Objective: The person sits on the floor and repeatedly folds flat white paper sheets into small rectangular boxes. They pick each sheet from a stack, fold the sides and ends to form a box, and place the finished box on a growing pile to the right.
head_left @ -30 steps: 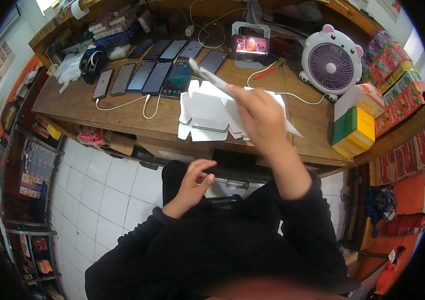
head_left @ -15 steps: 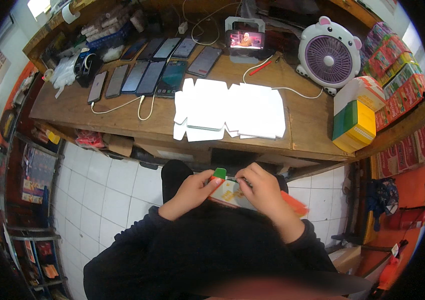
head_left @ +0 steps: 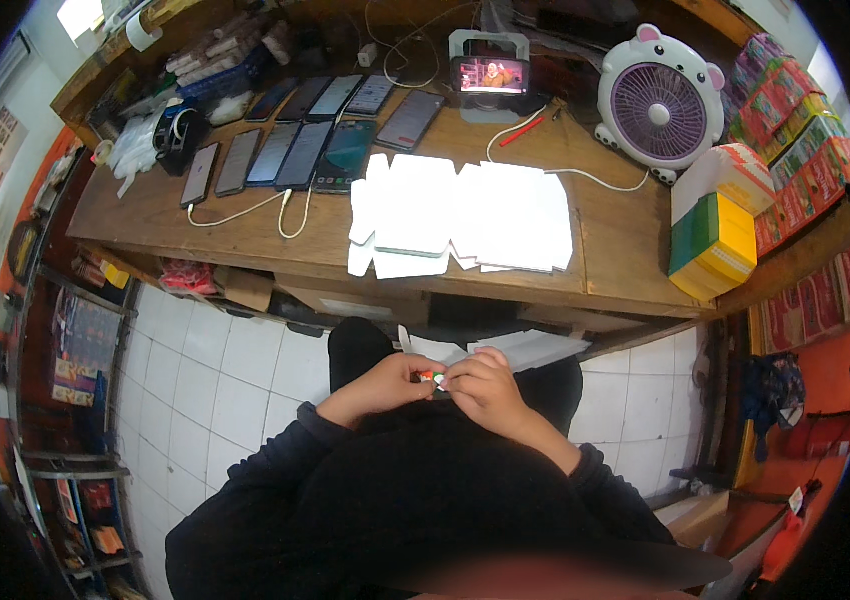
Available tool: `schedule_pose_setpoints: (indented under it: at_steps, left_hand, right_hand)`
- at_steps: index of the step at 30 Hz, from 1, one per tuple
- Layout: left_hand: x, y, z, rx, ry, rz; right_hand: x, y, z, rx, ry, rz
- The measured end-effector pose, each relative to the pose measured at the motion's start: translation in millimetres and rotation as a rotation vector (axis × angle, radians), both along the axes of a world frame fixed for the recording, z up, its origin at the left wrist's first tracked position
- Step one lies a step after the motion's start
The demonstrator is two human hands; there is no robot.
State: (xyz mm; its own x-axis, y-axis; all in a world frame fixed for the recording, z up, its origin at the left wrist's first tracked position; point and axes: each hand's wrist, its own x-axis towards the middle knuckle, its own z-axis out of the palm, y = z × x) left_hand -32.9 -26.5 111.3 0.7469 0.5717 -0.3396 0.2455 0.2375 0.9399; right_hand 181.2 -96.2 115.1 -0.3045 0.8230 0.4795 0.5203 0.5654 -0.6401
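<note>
Over my lap I hold a flat unfolded carton [head_left: 535, 349], its plain white side showing beyond my hands. My left hand [head_left: 385, 388] is closed on its near edge, with a small orange and green bit of the carton at the fingertips. Close beside it, my right hand [head_left: 488, 392] pinches the same edge, fingers bent. Part of the carton is hidden behind both hands. On the desk ahead lies a stack of similar white unfolded cartons [head_left: 512, 218]. Folded yellow, green and white boxes [head_left: 713, 245] stand at the desk's right.
Several phones [head_left: 303, 155] lie on the wooden desk [head_left: 245, 240], some with white cables. Behind stands a phone on a holder [head_left: 490, 75] playing a video. A bear-shaped fan [head_left: 657, 105] stands at the right, near stacked colourful packets [head_left: 790, 130]. White floor tiles [head_left: 235, 390] lie below.
The carton has turned over: its printed side faced up before, and now its white side shows past my hands. My right hand has moved down and left, nearer my left hand.
</note>
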Motion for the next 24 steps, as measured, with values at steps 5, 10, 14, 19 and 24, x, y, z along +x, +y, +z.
schedule_pose_setpoints:
  at_steps: [5,10,14,19,24]
  left_hand:
    - [0,-2,1,0.059,-0.02,0.014]
    - [3,-2,-6,-0.006,0.018,0.037]
    - [3,-3,-16,0.042,0.047,0.024]
    - [-2,0,-24,0.055,0.115,-0.065]
    - [-5,-1,-33,-0.095,0.113,-0.072]
  right_hand:
    - [-2,1,-5,-0.135,0.072,-0.037]
    - [-1,0,-10,-0.144,0.069,-0.039]
    - [-2,1,-18,-0.143,0.071,-0.066]
    - [-7,0,-26,-0.203,0.123,-0.079]
    - [-8,0,-29,-0.212,0.081,-0.044]
